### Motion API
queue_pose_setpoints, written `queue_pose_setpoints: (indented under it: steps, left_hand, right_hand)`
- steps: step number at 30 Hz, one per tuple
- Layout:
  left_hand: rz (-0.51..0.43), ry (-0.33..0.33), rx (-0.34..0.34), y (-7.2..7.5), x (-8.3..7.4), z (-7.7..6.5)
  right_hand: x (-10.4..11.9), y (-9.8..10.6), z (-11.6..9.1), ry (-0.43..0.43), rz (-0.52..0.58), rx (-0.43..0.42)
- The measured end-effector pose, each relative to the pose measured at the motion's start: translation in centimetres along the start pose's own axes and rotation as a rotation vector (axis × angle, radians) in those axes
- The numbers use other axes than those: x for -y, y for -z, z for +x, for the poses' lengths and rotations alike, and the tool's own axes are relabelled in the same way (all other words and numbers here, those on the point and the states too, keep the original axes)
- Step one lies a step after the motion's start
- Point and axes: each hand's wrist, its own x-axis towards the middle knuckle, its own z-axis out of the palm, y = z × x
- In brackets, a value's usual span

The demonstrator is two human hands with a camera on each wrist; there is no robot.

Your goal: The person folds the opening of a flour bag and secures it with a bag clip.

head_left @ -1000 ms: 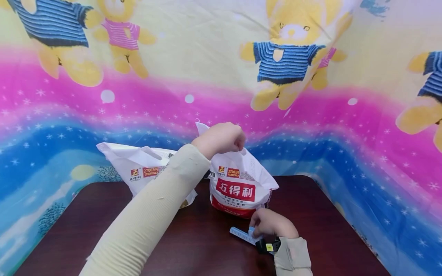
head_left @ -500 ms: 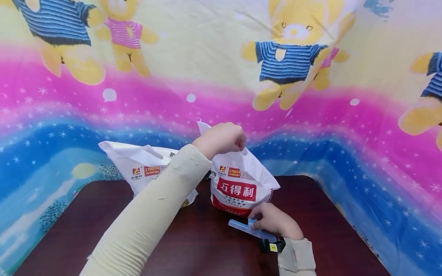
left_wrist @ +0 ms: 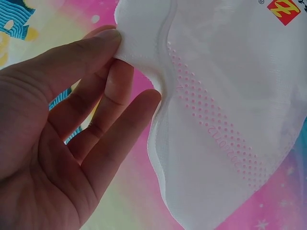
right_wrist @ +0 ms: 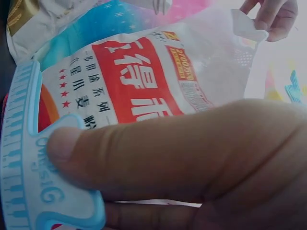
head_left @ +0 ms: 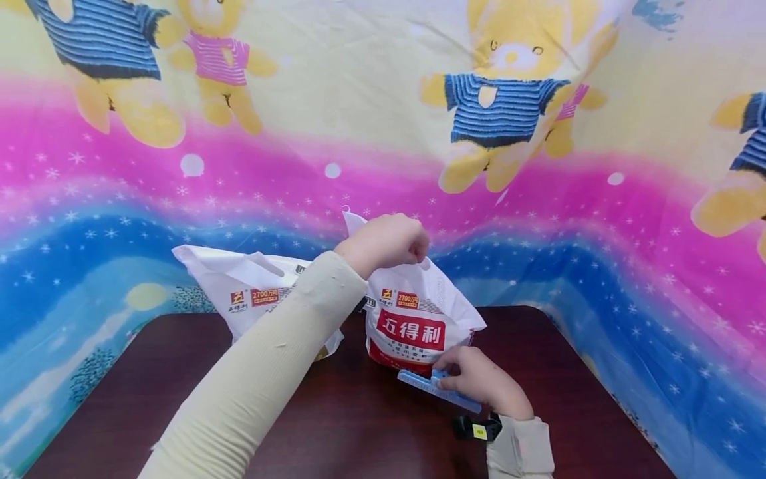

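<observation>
My left hand point(head_left: 383, 243) pinches the top edge of a white flour bag point(head_left: 409, 329) with red printed panels, which stands on the table. In the left wrist view the thumb and fingers point(left_wrist: 98, 45) hold the rim of the bag point(left_wrist: 216, 120). Low in front of this bag, my right hand point(head_left: 487, 382) grips a light-blue plastic music clip point(head_left: 445, 394). Its thumb presses the lettered tab of the clip point(right_wrist: 53, 191), which has a piano-key pattern along its long bar. The fingers under the tab are mostly hidden.
A second white flour bag point(head_left: 239, 293) stands to the left, partly behind my left sleeve point(head_left: 269, 359). The dark brown table point(head_left: 359, 426) reaches back to a patterned cloth backdrop point(head_left: 299, 120). A black strap point(head_left: 479, 429) circles my right wrist.
My right hand has risen slightly with the clip, toward the bottom of the flour bag, and the clip shows more plainly. The left hand keeps holding the bag's top.
</observation>
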Motion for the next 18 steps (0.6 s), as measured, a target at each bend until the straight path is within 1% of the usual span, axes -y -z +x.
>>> queue_pose_setpoints:
  steps: [3, 7, 10, 15, 18]
  left_hand:
    - [-0.002, 0.006, -0.002, 0.02, -0.05, -0.01]
    - [-0.003, -0.003, -0.008, -0.04, -0.07, 0.02]
    - [-0.005, -0.007, -0.012, -0.06, -0.03, 0.02]
    - [-0.007, 0.005, -0.014, -0.01, -0.01, -0.08]
    - [-0.007, 0.003, -0.016, 0.04, -0.07, -0.08]
  right_hand:
    - [0.06, 0.21, -0.25, 0.024, -0.005, -0.035]
    - [0.14, 0.43, -0.44, 0.025, -0.004, -0.077]
    - [0.12, 0.59, -0.47, 0.039, -0.002, -0.095]
    - [-0.15, 0.8, -0.41, 0.093, -0.013, -0.121]
    - [-0.18, 0.93, -0.54, 0.091, -0.011, -0.155]
